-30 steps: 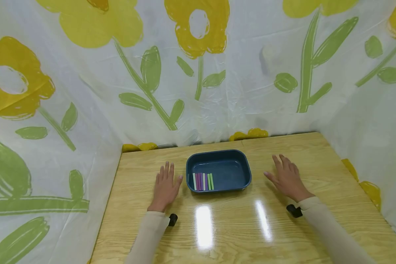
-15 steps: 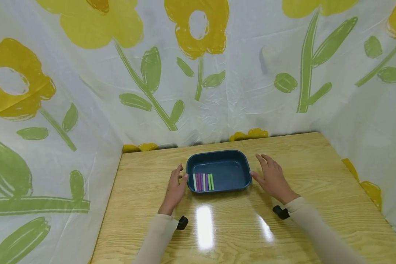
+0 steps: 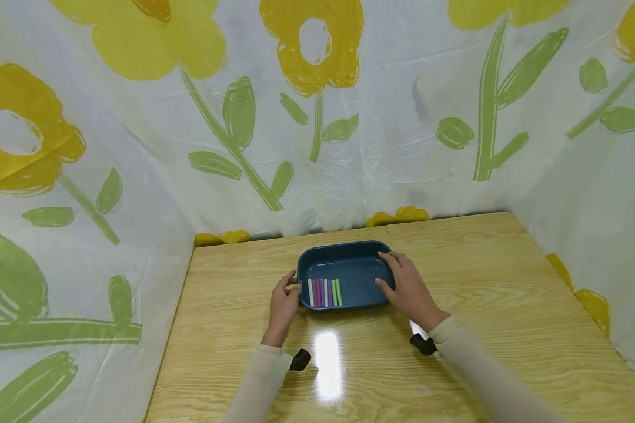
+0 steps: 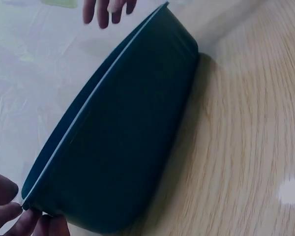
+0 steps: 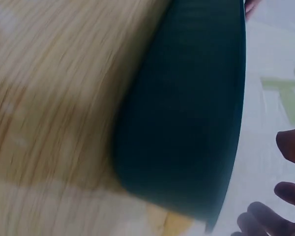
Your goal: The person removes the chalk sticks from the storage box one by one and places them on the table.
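A dark blue rectangular tray [image 3: 360, 296] stands on the wooden table. Along its left end inside lie several chalk sticks [image 3: 317, 292], white, purple and green, side by side. My left hand [image 3: 284, 308] pinches the tray's left rim, thumb on top and fingers under the edge; the left wrist view shows its fingertips [image 4: 27, 223] at the rim. Over the tray's right end hovers my right hand [image 3: 411, 292], fingers spread and holding nothing. In the right wrist view its fingers [image 5: 290, 145] are apart from the tray wall [image 5: 182, 113].
The light wooden table [image 3: 233, 282] reaches back to a white sheet [image 3: 391, 147] printed with yellow flowers and green leaves, which also hangs at both sides. Bright light reflections [image 3: 328, 364] show on the tabletop before the tray. A black wrist camera [image 3: 422, 344] sits under the right sleeve.
Both hands have moved inward to the tray. The left hand has taken hold of the left rim, while the right has come leftward over the right end. The chalk has stayed in place.
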A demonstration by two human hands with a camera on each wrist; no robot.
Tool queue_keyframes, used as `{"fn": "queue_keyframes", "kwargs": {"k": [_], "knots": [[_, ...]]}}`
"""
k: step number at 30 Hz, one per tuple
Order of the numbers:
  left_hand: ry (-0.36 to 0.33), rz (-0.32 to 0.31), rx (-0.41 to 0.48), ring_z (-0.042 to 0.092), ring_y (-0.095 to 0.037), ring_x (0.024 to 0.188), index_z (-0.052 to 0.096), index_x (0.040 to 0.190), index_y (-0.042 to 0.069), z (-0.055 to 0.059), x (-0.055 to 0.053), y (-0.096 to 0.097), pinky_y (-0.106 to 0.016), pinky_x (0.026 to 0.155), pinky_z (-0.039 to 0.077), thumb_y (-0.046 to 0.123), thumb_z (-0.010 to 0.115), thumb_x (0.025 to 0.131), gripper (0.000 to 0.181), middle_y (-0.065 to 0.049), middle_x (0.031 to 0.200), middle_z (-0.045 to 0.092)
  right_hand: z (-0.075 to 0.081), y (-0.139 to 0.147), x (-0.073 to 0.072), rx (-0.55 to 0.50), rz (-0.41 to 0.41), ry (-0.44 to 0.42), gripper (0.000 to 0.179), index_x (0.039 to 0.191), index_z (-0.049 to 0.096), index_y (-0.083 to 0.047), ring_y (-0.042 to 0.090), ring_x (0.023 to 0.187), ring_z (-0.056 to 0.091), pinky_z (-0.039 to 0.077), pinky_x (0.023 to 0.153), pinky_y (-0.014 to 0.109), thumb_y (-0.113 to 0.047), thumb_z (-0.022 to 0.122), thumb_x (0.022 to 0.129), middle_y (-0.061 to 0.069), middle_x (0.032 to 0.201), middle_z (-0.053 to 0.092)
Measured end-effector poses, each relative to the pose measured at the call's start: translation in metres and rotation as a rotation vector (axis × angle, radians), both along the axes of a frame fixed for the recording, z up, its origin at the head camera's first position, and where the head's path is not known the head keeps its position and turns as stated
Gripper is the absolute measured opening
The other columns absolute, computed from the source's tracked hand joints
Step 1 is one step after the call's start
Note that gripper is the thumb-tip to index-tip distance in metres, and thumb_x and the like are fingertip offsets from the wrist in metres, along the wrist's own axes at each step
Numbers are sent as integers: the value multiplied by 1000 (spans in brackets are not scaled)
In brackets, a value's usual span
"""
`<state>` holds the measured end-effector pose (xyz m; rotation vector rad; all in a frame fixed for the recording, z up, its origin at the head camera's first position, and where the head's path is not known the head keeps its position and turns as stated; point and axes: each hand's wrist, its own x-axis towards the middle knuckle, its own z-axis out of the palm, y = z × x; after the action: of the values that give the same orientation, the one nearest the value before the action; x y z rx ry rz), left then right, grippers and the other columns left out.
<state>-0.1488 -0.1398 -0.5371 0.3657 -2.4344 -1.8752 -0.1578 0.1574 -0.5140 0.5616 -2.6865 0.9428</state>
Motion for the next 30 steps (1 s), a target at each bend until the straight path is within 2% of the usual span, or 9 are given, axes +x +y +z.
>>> {"fn": "queue_keyframes", "kwargs": {"k": [3, 8, 11, 16, 25, 30], "knots": [[-4, 20, 33, 60, -28, 103, 56, 148, -6, 0, 0, 1, -23, 72, 49, -1, 55, 105, 43, -25, 129, 60, -4, -11, -1, -25, 16, -18, 62, 149, 52, 4, 46, 127, 55, 50, 104, 61, -9, 79, 95, 28, 141, 52], [-33, 43, 91, 57, -22, 95, 59, 145, -6, 0, -1, 0, -23, 69, 50, -3, 56, 104, 41, -22, 123, 59, -9, -28, -3, -107, 29, -134, 60, 150, 51, 4, 40, 118, 61, 57, 95, 54, -5, 76, 97, 26, 141, 51], [-49, 44, 136, 55, -21, 90, 60, 144, -6, 2, -2, -1, -25, 66, 51, -5, 56, 103, 42, -21, 120, 58, -9, -35, -3, -155, 25, -191, 59, 150, 51, 4, 36, 107, 65, 59, 87, 49, -2, 75, 96, 25, 136, 54], [-79, 41, 193, 55, -20, 85, 60, 145, -4, 4, -3, -1, -25, 63, 52, -6, 55, 103, 42, -20, 119, 56, -11, -45, -5, -187, 19, -255, 56, 147, 52, 6, 31, 99, 69, 62, 82, 42, 1, 74, 96, 25, 130, 60], [-103, 34, 230, 58, -20, 79, 59, 146, -5, 8, -3, -2, -28, 63, 53, -6, 54, 104, 42, -20, 118, 55, -10, -64, -12, -220, 13, -369, 56, 147, 53, 6, 32, 101, 70, 61, 81, 43, 6, 73, 94, 24, 131, 62], [-108, 31, 260, 57, -18, 75, 58, 146, -5, 8, -3, -2, -28, 62, 53, -6, 55, 104, 43, -19, 116, 54, -13, -77, -16, -226, 26, -402, 55, 146, 54, 6, 32, 102, 70, 61, 82, 43, 7, 73, 94, 23, 130, 63]]}}
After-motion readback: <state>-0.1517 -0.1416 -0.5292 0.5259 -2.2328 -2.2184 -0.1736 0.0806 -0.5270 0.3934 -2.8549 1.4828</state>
